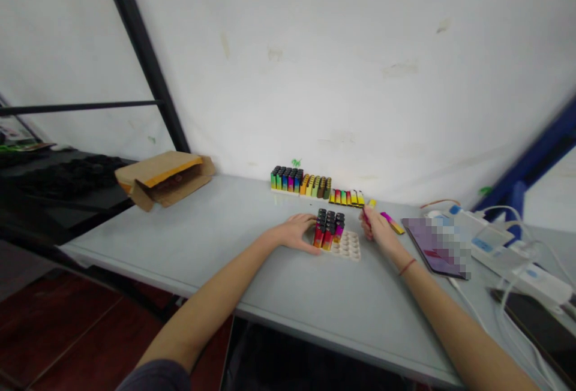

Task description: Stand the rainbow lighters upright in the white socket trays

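Note:
A white molded tray (pixel 351 250) with round pockets lies on the table. Its left part holds several red, yellow and purple lighters (pixel 328 235) standing upright with black tops, while pockets at the right show bare. My left hand (pixel 296 232) curves around the tray's left end, thumb at the front corner and fingers behind, gripping it from the side. To the right of the tray, my right hand (pixel 375 232) is closed on a purple-pink lighter (pixel 366 216), mostly covered by the fingers. A purple and yellow lighter (pixel 392 223) lies just beyond that hand.
Filled lighter trays (pixel 285 190) stand by the wall, with a row of lying lighters (pixel 346 198) beside them. An opened cardboard box (pixel 164 178) sits at left. On the right are a tablet (pixel 425 247), a white power strip (pixel 535 277) with cables, and a dark phone (pixel 540 331).

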`<state>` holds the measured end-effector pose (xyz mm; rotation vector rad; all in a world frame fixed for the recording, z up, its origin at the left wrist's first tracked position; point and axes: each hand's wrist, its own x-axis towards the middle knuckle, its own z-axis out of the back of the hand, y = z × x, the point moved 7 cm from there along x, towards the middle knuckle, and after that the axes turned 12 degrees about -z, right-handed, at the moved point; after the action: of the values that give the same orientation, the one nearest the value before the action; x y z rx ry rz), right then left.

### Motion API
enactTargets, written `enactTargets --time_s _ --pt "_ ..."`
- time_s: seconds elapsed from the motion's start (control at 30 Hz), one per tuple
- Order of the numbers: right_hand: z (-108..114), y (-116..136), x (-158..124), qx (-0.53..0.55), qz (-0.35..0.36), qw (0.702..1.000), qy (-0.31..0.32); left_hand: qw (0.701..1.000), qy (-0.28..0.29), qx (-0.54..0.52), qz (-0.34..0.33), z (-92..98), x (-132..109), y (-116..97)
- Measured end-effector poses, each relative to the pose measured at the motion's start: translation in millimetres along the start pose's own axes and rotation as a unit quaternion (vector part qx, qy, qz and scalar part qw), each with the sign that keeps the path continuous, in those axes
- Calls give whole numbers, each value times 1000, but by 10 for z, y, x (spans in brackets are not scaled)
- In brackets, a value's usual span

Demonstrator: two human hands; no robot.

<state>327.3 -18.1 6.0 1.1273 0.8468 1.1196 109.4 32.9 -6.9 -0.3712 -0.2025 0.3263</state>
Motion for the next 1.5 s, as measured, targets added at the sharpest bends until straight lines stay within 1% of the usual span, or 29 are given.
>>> enactTargets --time_s 0.07,0.13,0.23,0.37,0.53,0.73,0.93,1.17,1.33,1.4,1.47,1.5 --pt "-79 -45 -2 78 -58 995 11 1000 0 -1 -1 -2 -2 6" --pt "-98 -89 -7 141 -103 985 -9 1000 1 -3 -1 -4 -4 11" --pt "-86 -140 -14 208 -144 967 -39 1000 -3 -6 -4 6 -10 9" --pt "-42 -167 -17 240 -160 955 -71 1000 -11 -9 -8 23 -16 1" --pt "-23 -198 -41 259 -189 942 -102 1000 -6 -5 -8 22 -13 -6" --pt "-10 -196 -57 259 -186 940 -118 1000 -4 -3 -8 17 -6 4" --pt "-17 -223 -2 246 -170 950 -90 1000 -5 -4 -10 16 -7 8" --pt "-13 -227 -45 263 -179 941 -113 1000 3 9 -6 1 -6 18" --pt "-25 -190 -51 272 -192 939 -92 1000 -2 5 -5 9 -8 15" --pt "-8 -190 -45 270 -195 938 -94 1000 -2 6 -6 12 -10 13" --pt "5 -188 -45 256 -193 942 -96 1000 -3 6 -6 13 -12 15" --pt "-6 -182 -47 247 -190 946 -86 1000 -4 7 -7 12 -12 17"
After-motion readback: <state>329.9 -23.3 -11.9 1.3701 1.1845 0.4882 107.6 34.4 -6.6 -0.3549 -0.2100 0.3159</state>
